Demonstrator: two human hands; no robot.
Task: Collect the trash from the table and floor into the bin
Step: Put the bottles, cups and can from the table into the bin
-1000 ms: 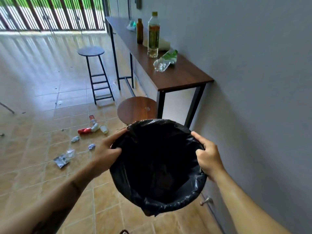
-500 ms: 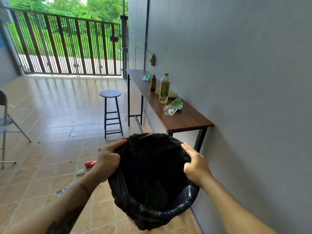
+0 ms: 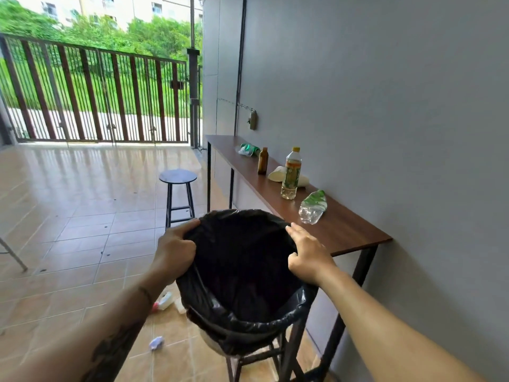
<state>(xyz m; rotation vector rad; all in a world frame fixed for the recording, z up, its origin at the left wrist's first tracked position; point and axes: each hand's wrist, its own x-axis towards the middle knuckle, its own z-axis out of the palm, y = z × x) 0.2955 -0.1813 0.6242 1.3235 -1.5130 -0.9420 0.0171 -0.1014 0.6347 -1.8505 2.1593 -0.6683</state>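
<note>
I hold a bin (image 3: 248, 321) lined with a black bag in front of me. My left hand (image 3: 173, 249) grips its left rim and my right hand (image 3: 308, 252) grips its right rim. The bin looks empty inside. On the long brown table (image 3: 352, 232) lie a crushed clear bottle (image 3: 312, 206), an upright bottle with a yellow cap (image 3: 291, 173), a small brown bottle (image 3: 263, 160), a pale paper item (image 3: 278, 173) and a crumpled green wrapper (image 3: 248, 149). On the floor lie a small bottle (image 3: 165, 300), a cup (image 3: 180, 306) and a crumpled scrap (image 3: 156, 342).
A stool (image 3: 264, 357) stands right under the bin, mostly hidden by it. A second dark stool (image 3: 178, 195) stands further off beside the table. The grey wall runs along the right. A folding chair leg (image 3: 13, 256) shows at the left edge. A barred gate (image 3: 96, 100) closes the far end.
The bin has risen and come level with the table's near end. My view has tilted up, so less of the floor trash shows. Both hands keep their grip on the rim.
</note>
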